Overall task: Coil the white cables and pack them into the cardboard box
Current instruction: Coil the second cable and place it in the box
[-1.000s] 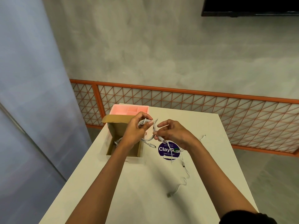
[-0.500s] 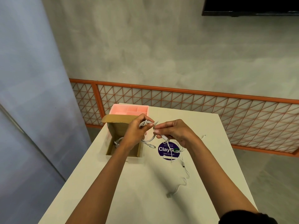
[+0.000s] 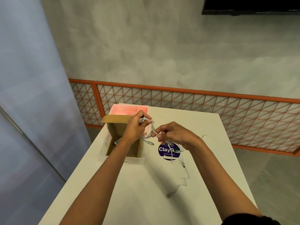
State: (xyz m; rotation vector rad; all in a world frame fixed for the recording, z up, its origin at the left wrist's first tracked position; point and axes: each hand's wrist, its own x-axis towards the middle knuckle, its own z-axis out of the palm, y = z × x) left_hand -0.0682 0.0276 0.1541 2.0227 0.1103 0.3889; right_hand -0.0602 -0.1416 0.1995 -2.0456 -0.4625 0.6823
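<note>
White cable [image 3: 151, 129] is coiled in loops and held in the air just above the right wall of the cardboard box [image 3: 116, 129]. Left hand [image 3: 134, 127] grips the coil, fingers curled round the loops. Right hand [image 3: 176, 135] pinches a strand at the coil's lower end, fingers curled. One plug end hangs beside the box's right wall. Second cable [image 3: 117, 141] lies inside the box, probably coiled, view poor. Loose cable [image 3: 186, 174] lies on the table [image 3: 142, 200], right of the box. Pink tray [image 3: 125, 109] sits just behind the box, purple sticker [image 3: 164, 151] just right of it
</note>
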